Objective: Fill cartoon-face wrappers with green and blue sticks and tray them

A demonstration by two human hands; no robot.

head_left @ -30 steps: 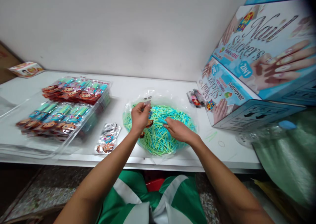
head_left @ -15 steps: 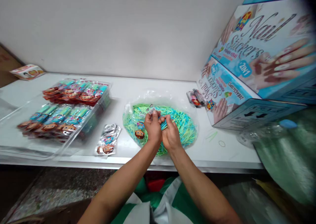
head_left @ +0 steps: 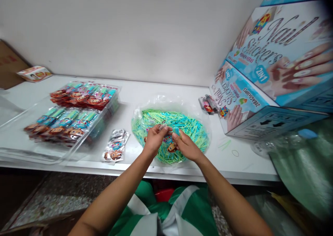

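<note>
My left hand (head_left: 154,138) pinches the edge of a small clear plastic packet (head_left: 171,147) printed with a brown-haired cartoon figure. Close beside it, my right hand (head_left: 186,145) is closed round a few short blue-green sticks (head_left: 176,130), at the packet's upper end. Whether the stick ends are inside the packet I cannot tell. Beneath both hands lies an open clear bag (head_left: 205,125) heaped with loose green and blue sticks (head_left: 191,123). Another printed packet, partly hidden by my left hand, rests on the heap. Several flat packets (head_left: 116,145) lie left of the bag.
On the left, a clear plastic tray (head_left: 78,149) holds rows of filled packets (head_left: 83,95). Printed nail-sticker boxes (head_left: 239,100) stand at the right, with small dark packets (head_left: 207,104) before them. A plastic bottle (head_left: 283,140), loose sticks and a rubber band (head_left: 235,153) are nearby.
My hands have moved slightly apart. A printed packet now shows between them, and the sticks in my right hand point upward rather than sideways. The view has shifted a little.
</note>
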